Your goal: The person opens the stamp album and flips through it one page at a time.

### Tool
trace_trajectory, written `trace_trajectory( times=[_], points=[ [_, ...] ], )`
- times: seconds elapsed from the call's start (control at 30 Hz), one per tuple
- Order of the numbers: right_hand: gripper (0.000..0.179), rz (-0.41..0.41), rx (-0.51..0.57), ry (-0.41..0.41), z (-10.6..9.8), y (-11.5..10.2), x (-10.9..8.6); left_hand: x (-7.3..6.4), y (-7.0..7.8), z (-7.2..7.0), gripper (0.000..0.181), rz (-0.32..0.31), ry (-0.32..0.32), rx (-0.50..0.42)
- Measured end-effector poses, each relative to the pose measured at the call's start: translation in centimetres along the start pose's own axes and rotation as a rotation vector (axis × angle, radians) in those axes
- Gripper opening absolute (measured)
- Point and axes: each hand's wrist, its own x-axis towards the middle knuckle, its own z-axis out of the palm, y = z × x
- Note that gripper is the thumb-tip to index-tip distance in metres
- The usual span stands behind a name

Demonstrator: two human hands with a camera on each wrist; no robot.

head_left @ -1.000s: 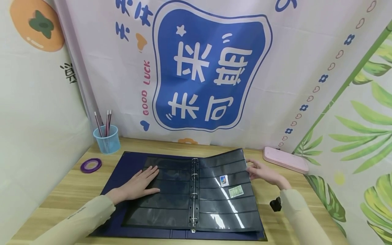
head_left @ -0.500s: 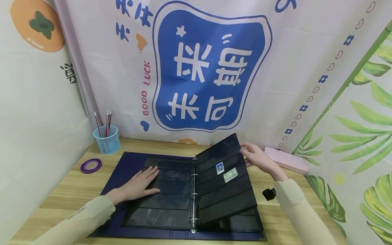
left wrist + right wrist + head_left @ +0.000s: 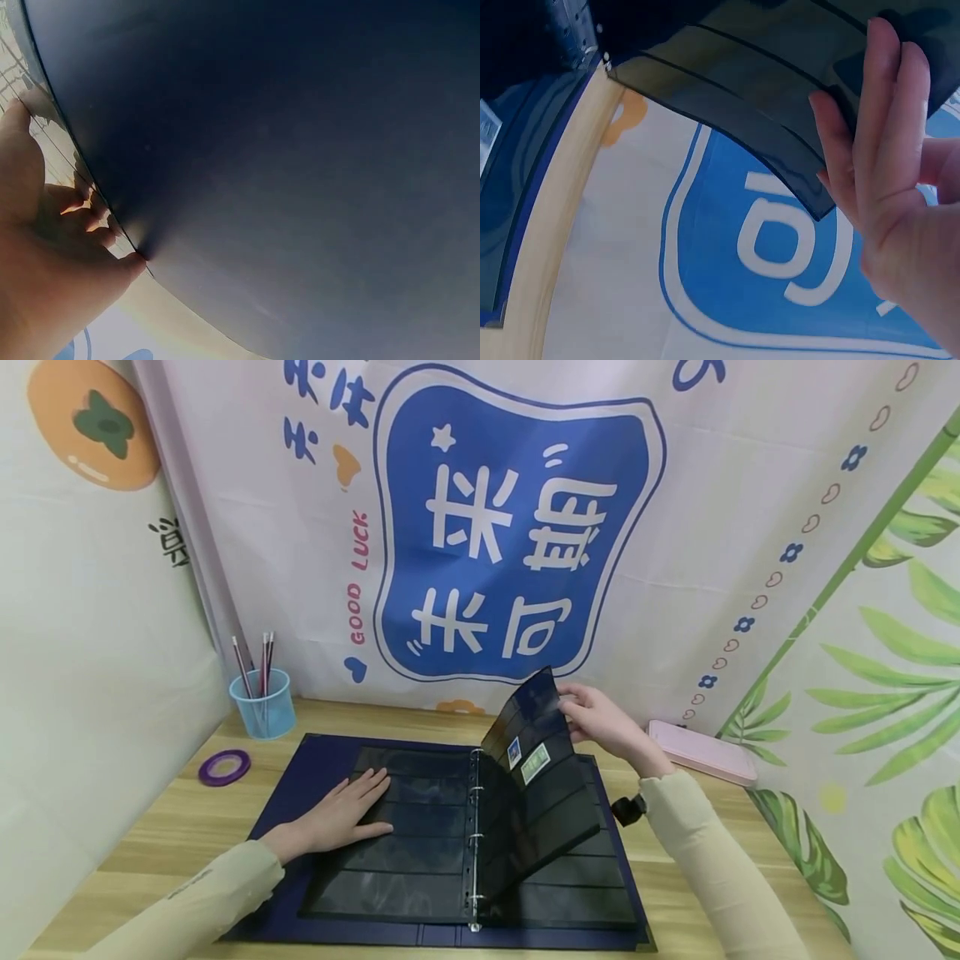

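Navy-blue rigid ring binder (image 3: 315, 768): laid open on the pale wooden tabletop (image 3: 150, 827). Black pocketed plastic leaf (image 3: 536, 802): raised higher and swung further left than half a second ago; judged mid-turn. Its outer edge is pinched by the right hand (image 3: 603, 718); the left hand (image 3: 337, 814) is rested, fingers spread, on the black left-hand page (image 3: 412, 852). Small blue rectangular stamp (image 3: 513, 752), pale-green stamp (image 3: 536, 763): lettering illegible. White printed cloth (image 3: 300, 577): "GOOD LUCK", "未来可期" displayed sideways.
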Motion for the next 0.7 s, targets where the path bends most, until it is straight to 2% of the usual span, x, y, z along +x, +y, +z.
trace_trajectory(
  times=[0.17,0.4,0.5,0.6,0.7],
  points=[
    [0.051,-0.019,0.073,-0.006,1.3,-0.1,0.5,-0.1,0.0,-0.1,0.085,0.003,0.001,-0.001],
    [0.050,-0.024,0.156,0.072,3.2,0.9,0.6,0.0,-0.1,-0.1,0.084,0.023,0.018,-0.002],
    [0.050,-0.065,0.194,0.105,4.1,1.7,0.4,0.0,-0.1,-0.1,0.085,0.026,0.025,0.013],
    [0.049,-0.146,0.196,0.141,5.1,2.8,0.2,0.3,0.2,-0.5,0.089,0.023,0.031,0.016],
    [0.050,-0.214,0.196,0.159,6.3,4.2,-0.1,1.3,1.3,-1.7,0.092,0.001,0.013,-0.057]
  ],
)
